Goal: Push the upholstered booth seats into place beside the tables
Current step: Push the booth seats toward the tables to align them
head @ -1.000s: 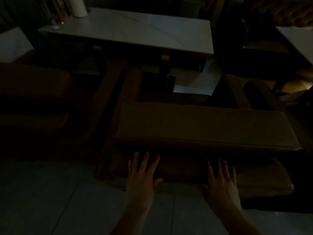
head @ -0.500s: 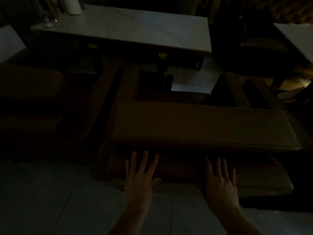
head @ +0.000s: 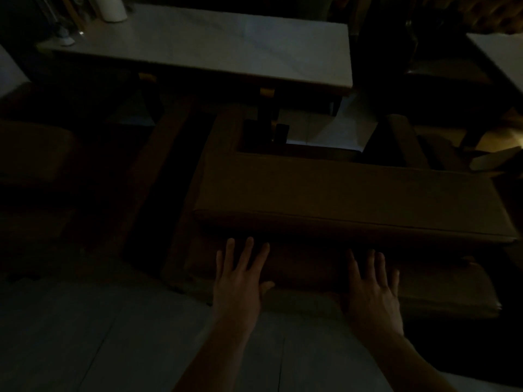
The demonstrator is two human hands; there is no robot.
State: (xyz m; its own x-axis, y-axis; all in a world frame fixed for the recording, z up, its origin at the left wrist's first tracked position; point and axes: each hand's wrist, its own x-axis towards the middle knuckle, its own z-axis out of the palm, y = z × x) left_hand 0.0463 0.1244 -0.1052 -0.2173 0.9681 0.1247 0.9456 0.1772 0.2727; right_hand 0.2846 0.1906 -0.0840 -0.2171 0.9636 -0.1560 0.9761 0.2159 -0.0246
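Booth seat (head: 348,193) was the thing under your palms, sitting just near of the white table (head: 215,43) with its far edge close to the table's legs. To push it well, you needed to keep both palms low on the near face, level with each other, and drive evenly so the seat slid straight in and did not swing at one end toward the neighbouring seat on the left (head: 36,154). Your left hand (head: 240,281) lay flat against that face, fingers straight and spread, thumb out to the right. Your right hand (head: 373,287) pressed the same face further right, fingers also straight; neither hand gripped anything. The two hands were well apart. A white roll (head: 113,8) stood on the table's far left corner, and a second table (head: 501,52) showed at far right.
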